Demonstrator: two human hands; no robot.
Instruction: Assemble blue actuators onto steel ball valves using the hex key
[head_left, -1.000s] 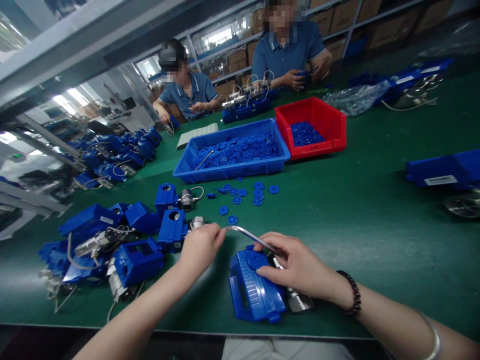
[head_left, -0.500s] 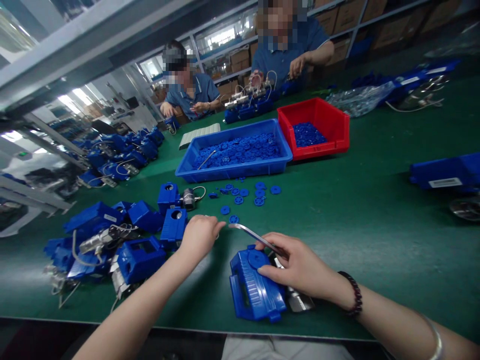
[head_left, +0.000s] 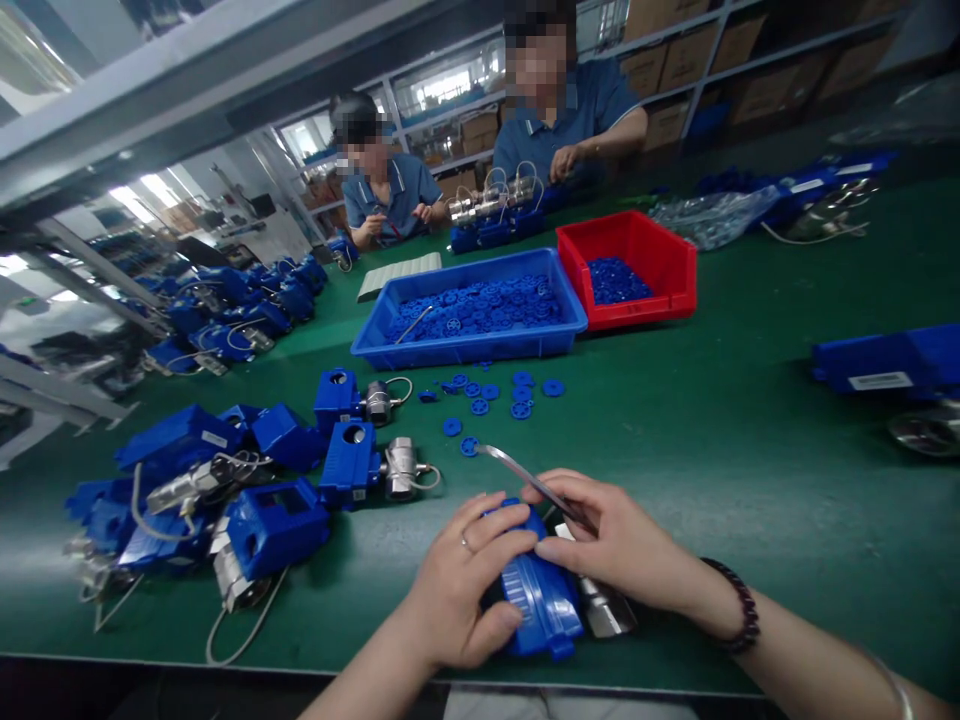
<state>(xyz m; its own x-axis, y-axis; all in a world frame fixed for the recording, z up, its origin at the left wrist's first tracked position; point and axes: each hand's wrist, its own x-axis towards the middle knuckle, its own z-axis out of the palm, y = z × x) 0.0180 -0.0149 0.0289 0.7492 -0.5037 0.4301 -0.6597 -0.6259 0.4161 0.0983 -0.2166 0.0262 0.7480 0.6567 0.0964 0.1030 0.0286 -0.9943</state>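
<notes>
A blue plastic housing with a ribbed face and a metal fitting at its right side lies on the green table near the front edge. My left hand wraps over its left side, fingers across the top and thumb on the near face. In my right hand is a slim metal tool with a bent tip, pointing up and left. The fingertips of that hand also touch the housing's top. The round blue disc there is mostly hidden under my fingers.
Loose blue wheels lie beyond my hands. Behind them stand a blue tray of wheels and a red bin of small blue parts. Blue housings with metal valves crowd the left; another unit sits right. Two people work across the table.
My left hand has come from beside the housings on the left onto the blue housing before me. My right hand keeps the metal tool and stays at the housing.
</notes>
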